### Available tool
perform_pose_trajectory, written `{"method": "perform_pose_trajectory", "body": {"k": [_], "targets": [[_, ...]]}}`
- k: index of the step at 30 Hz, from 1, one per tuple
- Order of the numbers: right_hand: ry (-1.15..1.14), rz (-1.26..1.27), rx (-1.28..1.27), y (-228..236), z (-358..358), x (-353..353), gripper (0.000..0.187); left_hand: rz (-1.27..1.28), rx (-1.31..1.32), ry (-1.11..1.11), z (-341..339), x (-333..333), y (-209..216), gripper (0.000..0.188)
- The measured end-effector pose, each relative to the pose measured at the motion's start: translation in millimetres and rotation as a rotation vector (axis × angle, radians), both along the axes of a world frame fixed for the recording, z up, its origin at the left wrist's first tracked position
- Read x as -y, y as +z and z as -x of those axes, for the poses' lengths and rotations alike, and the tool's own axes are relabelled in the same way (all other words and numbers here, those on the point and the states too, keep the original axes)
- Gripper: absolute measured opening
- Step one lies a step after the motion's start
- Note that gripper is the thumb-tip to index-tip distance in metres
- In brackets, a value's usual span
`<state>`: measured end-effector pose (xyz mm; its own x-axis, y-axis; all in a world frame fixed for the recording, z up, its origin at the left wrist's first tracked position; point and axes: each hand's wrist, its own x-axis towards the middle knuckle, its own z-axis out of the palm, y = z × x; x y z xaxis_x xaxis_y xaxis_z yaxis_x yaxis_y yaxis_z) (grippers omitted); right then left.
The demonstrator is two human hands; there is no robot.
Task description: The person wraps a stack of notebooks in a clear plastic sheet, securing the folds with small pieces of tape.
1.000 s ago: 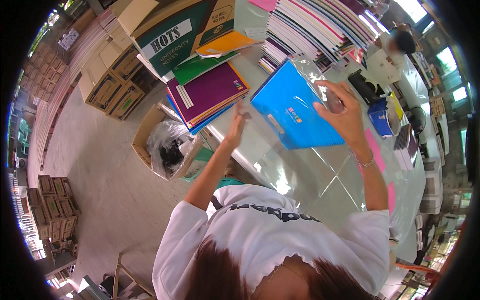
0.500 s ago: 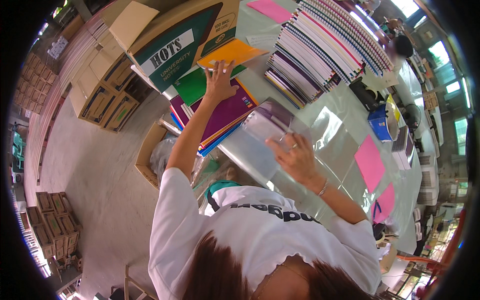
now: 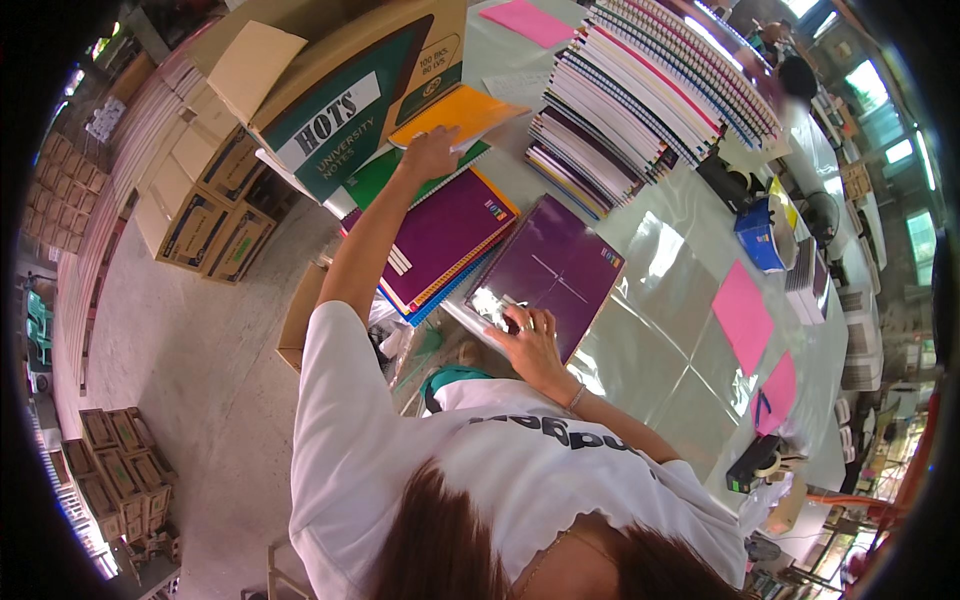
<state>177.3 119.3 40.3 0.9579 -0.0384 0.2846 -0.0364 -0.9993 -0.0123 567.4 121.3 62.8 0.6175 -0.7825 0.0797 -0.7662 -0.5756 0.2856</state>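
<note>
A purple notebook lies flat and closed on the table in front of me. My right hand is at its near left edge, fingers bent over the shiny cover and thumb by the border. Left of it is a stack of spiral notebooks with another purple notebook on top. Beyond that stack my left hand grips the near edge of an orange notebook, which is tilted up over a green notebook. Part of the left fingertips is hard to make out.
A large open cardboard box stands at the far left. Tall stacks of spiral notebooks rise at the back. Pink sheets, a blue container and a tape dispenser are on the right. More cartons stand on the floor.
The notebook under my right hand, blurred and pale before, now shows its purple cover flat. My right hand has moved left and nearer. My left hand's spread fingers have drawn in at the orange notebook.
</note>
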Motion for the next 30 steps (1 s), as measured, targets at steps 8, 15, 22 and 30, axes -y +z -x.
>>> {"method": "perform_pose_trajectory", "body": {"k": [8,15,22,30], "targets": [[-0.108,-1.421,0.074,19,-162,45,0.043,0.37,-0.041,0.106,2,-54,6,0.047],[-0.345,-2.002,-0.079,-3,-270,42,0.043,0.545,-0.372,0.269,31,-118,5,0.038],[-0.159,-2.202,0.208,34,-273,41,0.046,0.482,-0.31,0.15,-13,-95,16,0.039],[0.062,-2.034,0.178,152,-136,67,0.041,0.158,-0.372,-0.17,-67,-28,36,0.069]]}}
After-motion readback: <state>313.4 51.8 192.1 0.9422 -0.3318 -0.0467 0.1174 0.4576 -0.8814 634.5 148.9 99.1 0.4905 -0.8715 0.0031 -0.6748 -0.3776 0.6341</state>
